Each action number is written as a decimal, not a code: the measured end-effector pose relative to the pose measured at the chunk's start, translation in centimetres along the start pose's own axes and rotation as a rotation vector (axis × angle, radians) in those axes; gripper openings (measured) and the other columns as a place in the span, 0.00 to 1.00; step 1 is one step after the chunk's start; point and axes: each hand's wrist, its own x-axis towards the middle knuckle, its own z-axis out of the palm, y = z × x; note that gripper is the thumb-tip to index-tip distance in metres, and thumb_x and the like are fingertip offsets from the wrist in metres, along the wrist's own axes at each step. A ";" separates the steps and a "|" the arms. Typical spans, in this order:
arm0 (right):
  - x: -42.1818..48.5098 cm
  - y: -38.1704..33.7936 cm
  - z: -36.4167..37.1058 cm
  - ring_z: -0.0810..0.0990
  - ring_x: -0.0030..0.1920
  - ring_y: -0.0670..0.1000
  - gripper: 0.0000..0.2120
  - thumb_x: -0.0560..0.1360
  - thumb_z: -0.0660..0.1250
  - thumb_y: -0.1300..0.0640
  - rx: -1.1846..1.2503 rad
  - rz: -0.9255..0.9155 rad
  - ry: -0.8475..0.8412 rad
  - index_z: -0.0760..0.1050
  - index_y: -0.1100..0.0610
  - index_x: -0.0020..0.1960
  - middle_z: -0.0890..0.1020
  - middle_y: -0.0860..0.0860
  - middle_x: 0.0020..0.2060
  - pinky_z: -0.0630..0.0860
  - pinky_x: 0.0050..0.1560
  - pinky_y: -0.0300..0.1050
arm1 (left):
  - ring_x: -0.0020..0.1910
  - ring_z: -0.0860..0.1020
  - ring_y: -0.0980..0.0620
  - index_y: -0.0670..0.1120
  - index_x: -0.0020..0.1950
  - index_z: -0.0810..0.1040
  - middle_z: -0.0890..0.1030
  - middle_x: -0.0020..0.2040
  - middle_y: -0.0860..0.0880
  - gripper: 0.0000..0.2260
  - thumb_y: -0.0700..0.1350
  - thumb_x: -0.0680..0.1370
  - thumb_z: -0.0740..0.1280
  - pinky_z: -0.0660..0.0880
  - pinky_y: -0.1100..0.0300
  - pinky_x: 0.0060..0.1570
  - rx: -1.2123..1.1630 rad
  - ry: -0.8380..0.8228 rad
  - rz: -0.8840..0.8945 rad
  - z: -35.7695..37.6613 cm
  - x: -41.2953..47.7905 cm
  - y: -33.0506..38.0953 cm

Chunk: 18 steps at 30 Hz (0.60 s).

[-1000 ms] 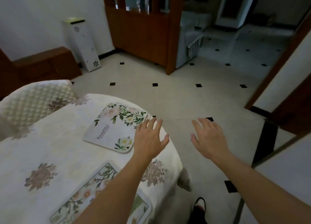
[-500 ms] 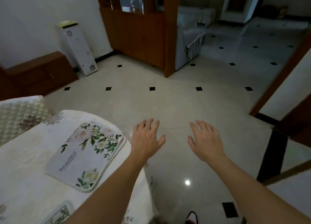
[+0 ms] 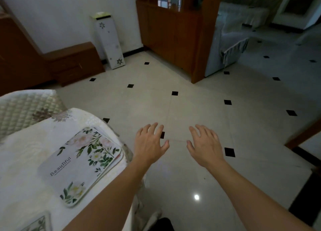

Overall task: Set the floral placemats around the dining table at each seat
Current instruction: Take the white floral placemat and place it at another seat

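A stack of floral placemats (image 3: pixel 81 163), white with green leaves and the word "Beautiful", lies near the right edge of the dining table (image 3: pixel 22 154), which wears a cream cloth with faded flowers. The corner of another floral placemat (image 3: pixel 37 223) shows at the bottom left. My left hand (image 3: pixel 150 142) hovers over the floor just right of the table edge, fingers spread, holding nothing. Further right, my right hand (image 3: pixel 205 144) is also spread and empty above the tiles.
A quilted chair back (image 3: pixel 24 107) stands at the table's far left side. A white floral pedestal (image 3: pixel 109 41) and a low wooden cabinet (image 3: pixel 73 62) line the wall. A wooden partition (image 3: pixel 173 32) rises ahead. Tiled floor (image 3: pixel 191 109) lies to the right.
The view has swung right and then slightly back, so the table slid left in the frame. Both hands stay spread and empty, drifting off the table edge over the floor.
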 end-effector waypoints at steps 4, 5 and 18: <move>4.4 -1.4 1.0 0.76 0.64 0.59 0.23 0.75 0.66 0.48 0.007 -0.109 0.006 0.74 0.56 0.67 0.78 0.58 0.63 0.71 0.65 0.58 | 0.65 0.75 0.45 0.50 0.69 0.73 0.77 0.68 0.47 0.27 0.63 0.75 0.60 0.72 0.48 0.63 0.035 -0.027 -0.067 0.9 2.2 -2.4; 5.6 -1.9 1.3 0.76 0.64 0.59 0.23 0.75 0.67 0.48 0.015 -0.133 0.009 0.74 0.56 0.67 0.78 0.58 0.63 0.72 0.65 0.58 | 0.66 0.75 0.45 0.49 0.70 0.72 0.76 0.68 0.46 0.28 0.63 0.75 0.59 0.72 0.47 0.64 0.034 -0.034 -0.085 1.2 2.7 -3.0; 23.2 -5.7 8.0 0.77 0.63 0.59 0.23 0.73 0.68 0.49 0.007 -0.273 -0.043 0.75 0.56 0.66 0.79 0.57 0.62 0.72 0.64 0.58 | 0.66 0.75 0.46 0.50 0.70 0.72 0.77 0.68 0.47 0.28 0.64 0.76 0.59 0.72 0.48 0.64 0.028 -0.035 -0.247 7.2 15.0 -12.5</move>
